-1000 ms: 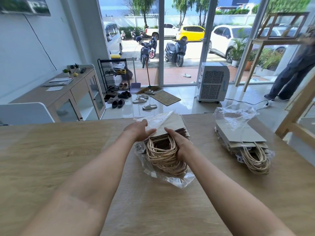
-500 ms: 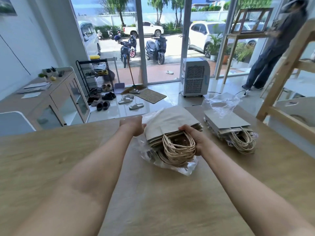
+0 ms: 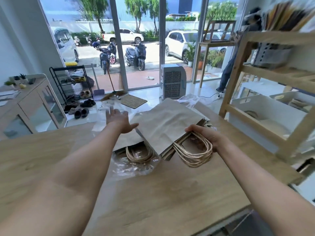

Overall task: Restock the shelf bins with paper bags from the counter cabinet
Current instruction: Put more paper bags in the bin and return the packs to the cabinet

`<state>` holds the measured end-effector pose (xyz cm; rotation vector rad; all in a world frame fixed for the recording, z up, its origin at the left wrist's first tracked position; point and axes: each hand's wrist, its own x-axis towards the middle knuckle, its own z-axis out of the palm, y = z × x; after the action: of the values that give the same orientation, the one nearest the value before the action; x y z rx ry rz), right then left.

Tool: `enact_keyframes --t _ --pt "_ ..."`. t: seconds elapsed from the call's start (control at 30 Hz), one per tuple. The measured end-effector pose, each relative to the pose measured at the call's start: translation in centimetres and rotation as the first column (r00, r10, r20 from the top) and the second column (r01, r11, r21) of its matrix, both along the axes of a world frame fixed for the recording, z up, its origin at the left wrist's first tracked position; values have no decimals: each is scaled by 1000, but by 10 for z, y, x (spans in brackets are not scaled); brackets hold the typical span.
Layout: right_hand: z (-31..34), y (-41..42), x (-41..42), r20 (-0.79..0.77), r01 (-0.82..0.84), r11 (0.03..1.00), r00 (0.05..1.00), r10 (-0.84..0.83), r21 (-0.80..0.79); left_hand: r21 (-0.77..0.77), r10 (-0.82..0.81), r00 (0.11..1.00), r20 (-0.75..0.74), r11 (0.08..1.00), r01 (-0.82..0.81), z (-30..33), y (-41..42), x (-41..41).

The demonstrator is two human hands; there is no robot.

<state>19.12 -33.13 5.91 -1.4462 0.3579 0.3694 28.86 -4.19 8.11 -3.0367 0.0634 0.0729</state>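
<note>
My right hand (image 3: 204,136) grips a thick stack of brown paper bags (image 3: 170,123) by their twisted rope handles (image 3: 194,155). It holds the stack tilted above the wooden table (image 3: 170,193). My left hand (image 3: 119,120) hovers just left of the stack, fingers spread, holding nothing. Below the raised stack, more paper bags (image 3: 139,153) lie in a clear plastic wrapper (image 3: 129,169) on the table. At the right stands a wooden shelf (image 3: 238,68) with a white bin (image 3: 252,106) and a grey perforated bin (image 3: 271,56) higher up.
Crumpled clear plastic (image 3: 189,98) shows behind the raised stack. A counter cabinet (image 3: 32,106) stands at the left wall, with a shoe rack (image 3: 71,82) and an air cooler (image 3: 172,81) by the glass doors. A person's leg (image 3: 226,77) is behind the shelf.
My right hand has pulled the stack of bags out of the plastic wrapper and up to the right. My left hand has let go and opened. The view has swung right toward the shelf.
</note>
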Motion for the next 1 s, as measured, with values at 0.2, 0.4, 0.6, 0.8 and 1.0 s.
enact_keyframes --t 0.2,0.4,0.6,0.8,1.0 --pt "28 -76 -54 108 -96 877 980 165 -470 -468 -260 956 134 834 293 -4 -100 -46" --pt "32 -149 -86 121 -255 747 905 408 -614 -376 -431 889 158 806 457 14 -169 -93" --pt "31 -170 -92 -39 -336 475 846 532 -814 -135 -497 866 55 856 500 35 -198 -119" --pt "39 -170 -96 -28 -314 491 863 505 -813 -91 -482 876 -16 873 479 39 -211 -132" --pt "41 -129 -111 344 26 880 925 158 -474 -27 -506 863 -10 863 505 37 -211 -133"
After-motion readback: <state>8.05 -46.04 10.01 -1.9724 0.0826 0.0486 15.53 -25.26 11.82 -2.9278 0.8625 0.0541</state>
